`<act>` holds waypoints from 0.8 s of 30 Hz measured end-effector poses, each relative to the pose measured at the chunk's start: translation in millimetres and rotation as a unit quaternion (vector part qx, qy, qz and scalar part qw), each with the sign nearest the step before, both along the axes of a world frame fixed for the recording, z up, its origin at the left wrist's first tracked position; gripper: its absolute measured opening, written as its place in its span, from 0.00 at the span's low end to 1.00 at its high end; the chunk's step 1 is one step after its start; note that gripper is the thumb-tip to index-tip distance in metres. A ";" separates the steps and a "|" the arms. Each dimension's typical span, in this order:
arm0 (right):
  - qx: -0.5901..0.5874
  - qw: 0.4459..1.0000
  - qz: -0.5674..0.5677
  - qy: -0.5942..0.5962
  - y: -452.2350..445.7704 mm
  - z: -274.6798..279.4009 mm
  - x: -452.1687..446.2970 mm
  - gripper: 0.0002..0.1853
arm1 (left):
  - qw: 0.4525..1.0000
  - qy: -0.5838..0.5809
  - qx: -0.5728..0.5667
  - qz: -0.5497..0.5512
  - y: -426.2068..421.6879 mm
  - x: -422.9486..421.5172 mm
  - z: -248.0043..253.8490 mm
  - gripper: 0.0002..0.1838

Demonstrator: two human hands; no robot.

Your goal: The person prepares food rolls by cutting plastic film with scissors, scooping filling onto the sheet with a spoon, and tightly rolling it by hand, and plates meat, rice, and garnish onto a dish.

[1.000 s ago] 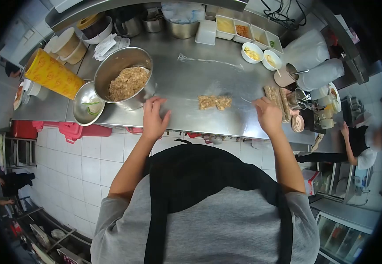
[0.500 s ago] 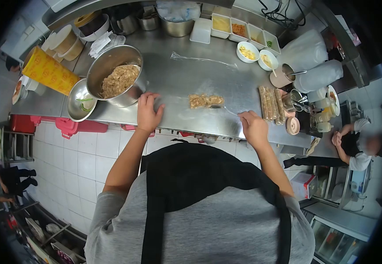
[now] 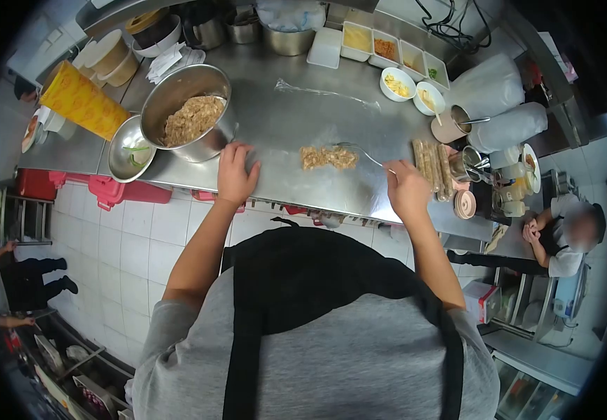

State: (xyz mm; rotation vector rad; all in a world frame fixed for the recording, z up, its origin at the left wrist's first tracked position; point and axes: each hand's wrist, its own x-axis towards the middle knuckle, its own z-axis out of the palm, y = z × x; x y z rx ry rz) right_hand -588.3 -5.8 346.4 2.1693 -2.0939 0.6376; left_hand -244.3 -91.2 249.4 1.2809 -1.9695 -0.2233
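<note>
My right hand (image 3: 408, 187) is closed on the handle of a metal fork (image 3: 368, 155). The fork's tines touch the upper right part of a short strip of minced mixture (image 3: 326, 158), which lies flat on the steel counter (image 3: 282, 183). My left hand (image 3: 237, 173) rests at the counter's front edge, fingers stretched out and holding nothing. Just left of it stands a large steel pot (image 3: 225, 136) with more of the mince (image 3: 193, 120) inside. Several wrapped rolls (image 3: 431, 168) lie to the right of my right hand.
A steel bowl (image 3: 116, 162) with green scraps and a yellow-wrapped roll (image 3: 83, 99) sit left of the pot. Clear plastic film (image 3: 324, 94) lies farther back. White tubs (image 3: 356, 42), small bowls (image 3: 397, 84) and a utensil container (image 3: 466, 161) line the right. A co-worker (image 3: 562, 238) is at far right.
The fork has moved from the lower right edge of the mince strip to its upper right side. My right hand has shifted slightly right and up. My left hand stays at the edge.
</note>
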 end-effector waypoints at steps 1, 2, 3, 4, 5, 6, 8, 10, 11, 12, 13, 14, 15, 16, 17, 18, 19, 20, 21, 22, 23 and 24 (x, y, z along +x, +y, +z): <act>-0.007 1.000 0.005 -0.009 -2.5 1.1 3.9 0.07 | 1.000 -0.001 0.001 0.001 -0.6 -0.2 -0.7 0.20; 0.009 1.000 -0.002 -0.001 -2.5 -0.2 3.0 0.07 | 1.000 -0.002 0.001 0.002 -1.5 0.5 -0.6 0.21; 0.024 1.000 -0.010 0.008 -2.4 -1.7 -0.3 0.07 | 1.000 -0.002 0.001 0.005 -1.4 1.6 -0.5 0.21; 0.038 0.999 -0.015 0.018 -4.2 2.6 0.6 0.07 | 1.000 -0.001 0.001 0.010 -1.2 1.2 0.1 0.21; 0.021 1.000 -0.002 0.001 -4.2 6.3 3.6 0.06 | 1.000 0.002 0.002 0.016 0.1 0.1 0.4 0.21; 0.005 1.000 0.009 -0.017 -2.1 9.9 9.2 0.06 | 1.000 -0.003 0.005 0.013 0.8 -0.5 0.5 0.21; -0.002 0.999 0.038 -0.037 -1.2 14.6 29.1 0.05 | 1.000 -0.015 0.007 0.006 -0.8 -0.6 1.7 0.20; 0.020 0.996 0.070 -0.044 -0.8 14.1 49.6 0.05 | 1.000 -0.011 0.002 0.005 -0.7 -0.5 2.2 0.20; 0.012 0.997 0.074 -0.028 -2.0 7.0 52.5 0.05 | 1.000 -0.009 0.000 0.004 -0.8 -0.1 2.1 0.20; 0.010 0.998 0.053 -0.017 -2.5 0.4 47.4 0.05 | 1.000 -0.008 -0.003 0.004 -0.8 0.4 1.7 0.20; 0.009 0.999 0.033 -0.005 -2.8 -1.5 39.2 0.05 | 1.000 -0.006 -0.006 0.004 -0.7 0.4 1.7 0.20; 0.007 1.000 0.013 0.007 -3.2 -2.4 32.3 0.05 | 1.000 -0.003 -0.009 0.006 -0.6 0.1 1.7 0.20; 0.018 1.000 0.008 0.006 -2.2 -2.8 26.7 0.05 | 1.000 -0.005 -0.008 0.005 -0.3 0.0 1.3 0.20; 0.029 1.000 0.001 0.005 -0.5 4.6 24.9 0.05 | 1.000 -0.007 -0.007 0.004 -0.3 0.2 1.7 0.21; 0.039 0.999 -0.005 0.003 0.6 8.7 24.1 0.05 | 1.000 -0.009 -0.006 0.002 -0.8 0.2 2.6 0.21; 0.023 1.000 0.013 -0.007 1.3 8.5 28.7 0.06 | 1.000 -0.010 -0.006 0.001 -0.9 -0.1 3.3 0.21; 0.007 0.999 0.032 -0.017 1.7 7.8 37.6 0.06 | 1.000 -0.011 -0.005 0.000 -0.7 -0.3 3.9 0.21; -0.009 0.998 0.052 -0.027 2.0 6.9 42.5 0.07 | 1.000 -0.013 -0.004 0.000 -0.2 -0.3 3.8 0.21; 0.000 0.999 0.040 -0.022 1.4 2.4 41.1 0.07 | 1.000 -0.009 -0.007 0.000 0.0 0.0 2.7 0.21; 0.009 0.999 0.027 -0.018 -0.1 -3.3 39.5 0.06 | 1.000 -0.006 -0.009 0.000 -0.4 0.4 1.9 0.21; 0.017 1.000 0.014 -0.013 -0.8 -6.6 37.1 0.06 | 1.000 -0.003 -0.012 0.000 -0.9 0.9 1.4 0.21; 0.025 1.000 0.009 -0.003 -0.2 -5.9 31.6 0.06 | 1.000 -0.004 -0.014 0.000 -1.5 1.0 1.2 0.21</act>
